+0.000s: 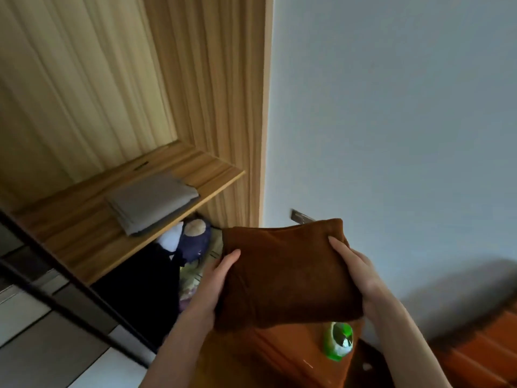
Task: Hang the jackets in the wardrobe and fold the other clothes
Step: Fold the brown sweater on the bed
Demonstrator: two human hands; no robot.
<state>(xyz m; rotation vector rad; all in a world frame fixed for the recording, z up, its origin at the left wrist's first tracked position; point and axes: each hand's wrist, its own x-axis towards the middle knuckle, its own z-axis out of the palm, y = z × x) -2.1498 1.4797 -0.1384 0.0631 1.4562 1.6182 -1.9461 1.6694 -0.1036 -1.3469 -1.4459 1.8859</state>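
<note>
Folded grey cloth (152, 202) lying on the wooden wardrobe shelf (84, 247) at left, dark clothes and a plush toy (194, 239) beneath. Left hand (216, 278) gripping the left edge of a folded brown garment (285, 273), held in the air beside the wardrobe; right hand (355, 271) clasping its right edge. Green bottle (338, 341) below on an orange-brown bench (285, 357).

In front of me a wooden shelf (84, 242) carries one folded grey cloth (152, 203), lying flat near its front edge.
</note>
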